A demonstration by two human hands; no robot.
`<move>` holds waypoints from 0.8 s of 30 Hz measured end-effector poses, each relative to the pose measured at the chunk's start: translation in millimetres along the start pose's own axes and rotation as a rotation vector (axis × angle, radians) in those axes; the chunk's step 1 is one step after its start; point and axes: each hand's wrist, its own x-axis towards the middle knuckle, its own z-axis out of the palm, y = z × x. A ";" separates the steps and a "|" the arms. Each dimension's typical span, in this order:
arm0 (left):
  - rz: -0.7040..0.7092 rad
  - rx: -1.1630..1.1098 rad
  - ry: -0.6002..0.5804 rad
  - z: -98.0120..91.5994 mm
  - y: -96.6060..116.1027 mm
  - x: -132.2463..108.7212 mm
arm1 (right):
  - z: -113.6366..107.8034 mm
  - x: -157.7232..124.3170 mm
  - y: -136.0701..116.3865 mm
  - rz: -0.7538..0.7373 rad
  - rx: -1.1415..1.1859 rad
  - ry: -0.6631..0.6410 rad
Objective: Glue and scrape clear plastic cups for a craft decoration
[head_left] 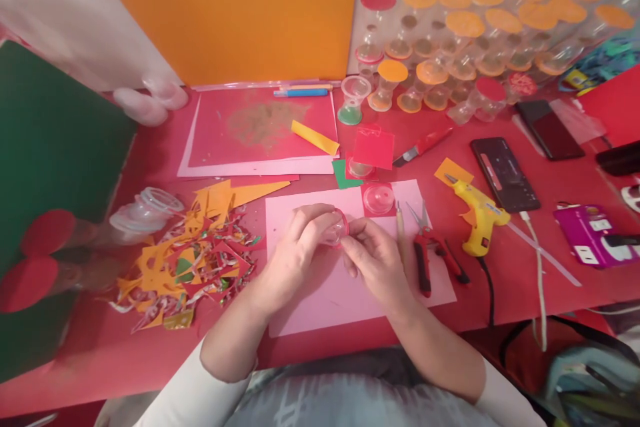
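Note:
Over the pink sheet (320,300), my left hand (293,257) is wrapped round a clear plastic bottle piece (334,232) with a red edge. The thumb and fingers of my right hand (375,257) pinch the red edge on its right side. My fingers hide part of the piece. Just beyond my hands, a clear round plastic part (379,198) rests on a red square. Pliers with red handles (425,260) and a thin pointed tool (401,230) lie to the right of my right hand.
Colourful paper scraps (195,260) are heaped at left beside clear plastic pieces (145,213). Several clear hourglass shapes with orange discs (465,23) stand at back right. A yellow glue gun (480,213), a phone (505,173) and a red cutter knife (425,145) lie at right.

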 end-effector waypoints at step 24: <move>0.070 0.104 -0.106 -11.4 -2.0 0.6 | -4.8 2.4 -6.1 0.123 -0.131 0.001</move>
